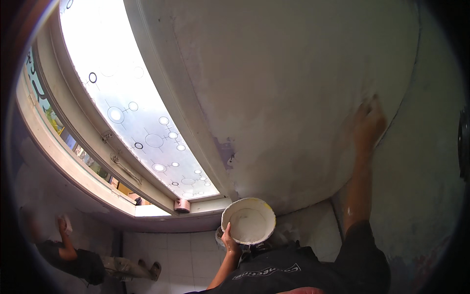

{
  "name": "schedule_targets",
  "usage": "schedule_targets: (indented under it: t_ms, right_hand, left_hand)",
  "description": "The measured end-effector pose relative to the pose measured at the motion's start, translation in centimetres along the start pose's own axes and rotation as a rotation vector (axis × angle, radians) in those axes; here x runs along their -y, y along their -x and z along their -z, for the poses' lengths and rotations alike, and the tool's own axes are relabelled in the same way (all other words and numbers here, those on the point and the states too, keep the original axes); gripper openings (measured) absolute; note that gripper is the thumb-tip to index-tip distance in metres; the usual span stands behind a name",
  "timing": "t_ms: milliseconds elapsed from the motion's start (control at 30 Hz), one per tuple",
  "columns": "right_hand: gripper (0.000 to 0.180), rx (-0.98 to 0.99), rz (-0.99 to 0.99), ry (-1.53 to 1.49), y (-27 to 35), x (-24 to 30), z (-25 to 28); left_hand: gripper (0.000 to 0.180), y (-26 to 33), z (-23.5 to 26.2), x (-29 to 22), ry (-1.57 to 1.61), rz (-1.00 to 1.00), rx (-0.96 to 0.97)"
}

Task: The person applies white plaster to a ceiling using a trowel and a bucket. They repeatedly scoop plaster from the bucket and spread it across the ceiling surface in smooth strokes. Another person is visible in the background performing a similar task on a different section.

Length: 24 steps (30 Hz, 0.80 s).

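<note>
My left hand [230, 240] grips the rim of a round white bucket [265, 208] in front of my body, thumb over the edge. Pale, whitish material lies inside the bucket, and its rim is smeared with yellow and white. My right arm is stretched up to the right, and my right hand [370, 122] is at the grey-white plastered wall [293, 78]. Its fingers are curled and blurred by motion; what they hold, if anything, cannot be made out. A patch of purple [225, 151] shows through the pale coat on the wall.
To the left is a window [152, 125] with patterned frosted glass and a sill [210, 206], where a small pinkish container [182, 205] stands. At lower left another person [73, 259] holds a hand near the wall. Tiled floor [171, 250] lies below.
</note>
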State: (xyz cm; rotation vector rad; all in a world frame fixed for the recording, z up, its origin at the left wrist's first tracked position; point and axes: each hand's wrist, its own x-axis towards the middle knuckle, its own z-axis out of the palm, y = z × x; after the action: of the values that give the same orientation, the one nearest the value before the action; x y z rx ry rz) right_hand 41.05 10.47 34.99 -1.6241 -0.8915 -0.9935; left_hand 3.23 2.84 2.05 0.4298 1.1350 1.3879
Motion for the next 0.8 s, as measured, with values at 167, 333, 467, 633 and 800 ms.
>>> schedule_targets:
  t_ms: [167,333,467,633,800]
  right_hand:
    - [0.039,-0.042,0.11,0.247,-5.5,-1.7,-4.5]
    - [0.024,0.218,0.417,0.009,10.2,7.1,-4.3]
    - [0.026,0.382,0.733,-0.528,17.6,10.4,-0.1]
    - [0.037,0.344,0.458,-0.407,5.9,5.5,1.7]
    - [0.032,-0.169,0.204,-0.013,-8.4,4.5,-1.3]
  left_hand:
    - [0.057,-0.1,1.4,0.8,-0.047,0.01,0.014]
    - [0.057,0.1,1.4,0.9,-0.035,0.015,0.004]
    - [0.05,0.5,1.0,0.0,0.009,-0.036,-0.027]
    - [0.048,1.1,0.9,-1.4,0.05,-0.039,-0.059]
    - [0.05,1.2,1.1,-1.7,-0.003,-0.015,-0.053]
